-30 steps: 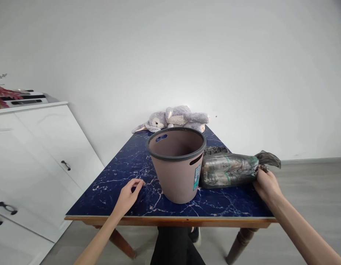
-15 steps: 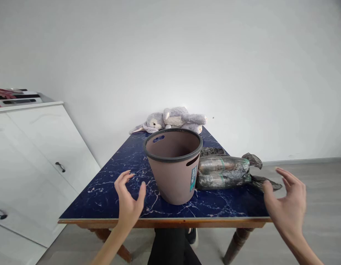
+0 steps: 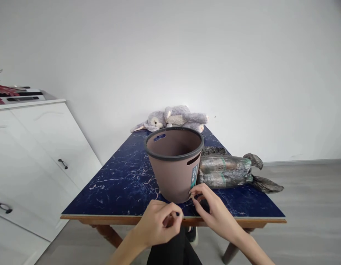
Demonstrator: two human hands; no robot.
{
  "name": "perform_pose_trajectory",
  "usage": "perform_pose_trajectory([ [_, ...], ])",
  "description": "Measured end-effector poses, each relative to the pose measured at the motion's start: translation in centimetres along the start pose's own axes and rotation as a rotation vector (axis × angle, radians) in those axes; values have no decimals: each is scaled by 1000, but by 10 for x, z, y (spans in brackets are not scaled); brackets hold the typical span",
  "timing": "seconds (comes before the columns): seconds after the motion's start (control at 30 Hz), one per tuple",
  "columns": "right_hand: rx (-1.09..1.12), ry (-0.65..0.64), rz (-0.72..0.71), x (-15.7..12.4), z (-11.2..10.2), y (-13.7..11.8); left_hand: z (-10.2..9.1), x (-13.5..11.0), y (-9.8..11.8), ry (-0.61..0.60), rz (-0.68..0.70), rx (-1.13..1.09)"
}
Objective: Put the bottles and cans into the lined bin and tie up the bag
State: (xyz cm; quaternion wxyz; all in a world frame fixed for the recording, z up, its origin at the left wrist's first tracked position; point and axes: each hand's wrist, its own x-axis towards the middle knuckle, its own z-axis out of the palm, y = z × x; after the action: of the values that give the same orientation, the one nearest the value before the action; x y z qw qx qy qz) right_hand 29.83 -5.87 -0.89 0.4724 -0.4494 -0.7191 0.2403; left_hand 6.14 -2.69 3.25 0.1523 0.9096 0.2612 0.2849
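A brown plastic bin (image 3: 174, 167) with a dark grey rim stands upright and empty on the blue marbled table (image 3: 118, 184). My right hand (image 3: 211, 209) is at the table's front edge with its fingers bent and apart. Its index fingertip touches the bin's lower side under the teal label. My left hand (image 3: 159, 222) hovers just in front of the table edge, curled with thumb pressed to fingers. I cannot make out what it pinches, if anything. Rolls of dark bags (image 3: 228, 171) lie right of the bin.
A grey plush toy (image 3: 173, 118) lies at the table's far end against the white wall. A white cabinet (image 3: 35, 154) with dark handles stands at the left. Grey floor stretches to the right. My dark-clad legs show under the table's front edge.
Both hands have come in from the sides, where they were spread open, to meet in front of the bin. The right hand let go of the bag rolls a second ago.
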Motion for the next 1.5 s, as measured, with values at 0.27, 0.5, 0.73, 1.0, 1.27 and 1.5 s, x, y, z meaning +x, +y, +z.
perform_pose_trajectory([
  [0.27,-28,-64,-32,35,36,12,-34,-11,-69,15,-466,-83],
  [0.5,-23,-87,-9,46,44,25,-48,-10,-115,200,-692,-382],
  [0.73,-68,-61,-45,43,41,20,-44,-18,-113,195,-651,-360],
  [1.0,-232,11,-203,61,-15,-19,-42,-22,-116,260,-687,-416],
  [1.27,-688,-76,179,160,-129,45,-41,-22,-111,274,-686,-423],
  [1.5,-720,-432,463,198,-141,99,-43,-23,-107,251,-696,-406],
])
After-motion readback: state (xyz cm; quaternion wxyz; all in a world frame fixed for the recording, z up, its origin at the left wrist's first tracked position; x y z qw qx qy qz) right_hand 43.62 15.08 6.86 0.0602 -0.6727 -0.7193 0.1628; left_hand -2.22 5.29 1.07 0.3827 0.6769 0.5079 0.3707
